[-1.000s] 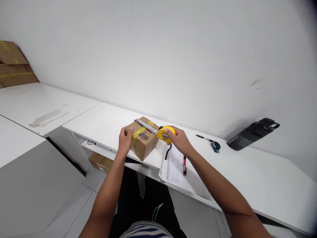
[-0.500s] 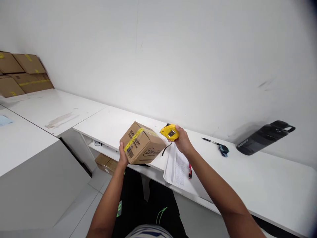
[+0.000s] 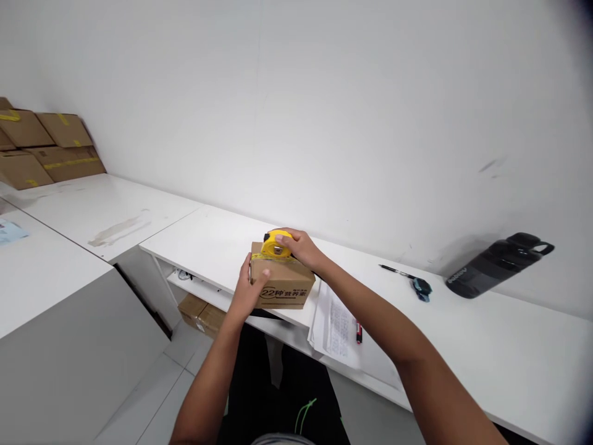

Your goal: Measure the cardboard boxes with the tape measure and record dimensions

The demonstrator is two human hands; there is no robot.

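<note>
A small brown cardboard box (image 3: 285,289) with printed lettering on its front stands at the near edge of the white table (image 3: 463,334). My left hand (image 3: 250,289) grips its left side, thumb on the front face. My right hand (image 3: 299,247) holds a yellow tape measure (image 3: 275,243) pressed on the box's top near the back edge. Whether any tape is drawn out, I cannot see.
Printed sheets (image 3: 336,324) with a red pen (image 3: 358,332) lie right of the box. Farther right are a black pen (image 3: 393,271), a small dark object (image 3: 421,288) and a black bottle on its side (image 3: 498,266). Cardboard boxes (image 3: 41,148) are stacked far left; others (image 3: 201,312) sit under the table.
The box was measured across its top, then lifted and turned by my left hand. Now it stands on the table with its lettered side facing me, and the tape measure has moved onto its top.
</note>
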